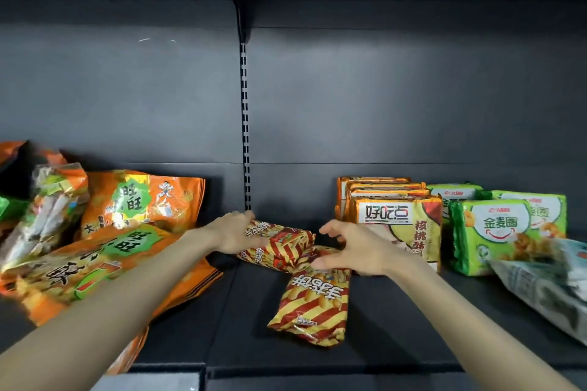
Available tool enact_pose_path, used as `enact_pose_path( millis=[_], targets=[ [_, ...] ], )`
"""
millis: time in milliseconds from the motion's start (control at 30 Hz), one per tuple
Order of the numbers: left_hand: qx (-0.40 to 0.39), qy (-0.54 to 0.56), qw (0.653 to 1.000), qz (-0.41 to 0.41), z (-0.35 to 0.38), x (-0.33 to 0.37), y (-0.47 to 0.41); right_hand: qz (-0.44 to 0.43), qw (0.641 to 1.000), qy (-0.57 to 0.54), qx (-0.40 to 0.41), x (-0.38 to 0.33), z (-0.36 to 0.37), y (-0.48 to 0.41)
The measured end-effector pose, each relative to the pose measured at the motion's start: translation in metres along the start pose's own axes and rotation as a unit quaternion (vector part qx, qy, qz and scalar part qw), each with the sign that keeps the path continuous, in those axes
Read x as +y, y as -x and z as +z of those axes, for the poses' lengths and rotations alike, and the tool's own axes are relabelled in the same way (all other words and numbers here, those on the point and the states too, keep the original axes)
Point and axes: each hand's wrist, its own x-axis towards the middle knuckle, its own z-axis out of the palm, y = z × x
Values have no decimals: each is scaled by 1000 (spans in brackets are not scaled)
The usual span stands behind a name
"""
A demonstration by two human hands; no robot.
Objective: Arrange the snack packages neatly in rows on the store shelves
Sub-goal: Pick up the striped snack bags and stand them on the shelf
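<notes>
The dark shelf [397, 327] carried a loose heap of orange bags [143, 200] at nine o'clock. At its centre one striped pack [313, 305] lay lengthwise, and a second striped pack [282, 247] lay crosswise at its twelve o'clock end. Upright biscuit packs [400, 219] stood in a row at two o'clock, with green packs [489, 232] just beside them at three and a pale bag [546, 282] at four.

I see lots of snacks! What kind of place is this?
Probably a shop aisle: dark grey metal shelving with a slotted upright strip, and identical orange-and-cream biscuit packs and green plastic snack bags standing in rows.
</notes>
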Motion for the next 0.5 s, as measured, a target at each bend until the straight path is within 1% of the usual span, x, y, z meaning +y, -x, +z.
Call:
enact_pose_path(
  millis=[100, 267, 400, 500],
  targets=[
    [-34, 31, 999, -24, 5, -6, -15, 34, 999, -16, -28, -2, 7, -2],
    [-84, 61, 993, -51, 12, -11, -33, 80, 994, 1, -76, -3, 12, -8],
    [-83, 86, 990, -76, 14, -13, -41, 99, 992, 9, -75, -2, 13, -15],
    [-53, 113, 988, -92, 11, -15, -43, 115, 991, 2, -67, -4, 11, -16]
  ],
)
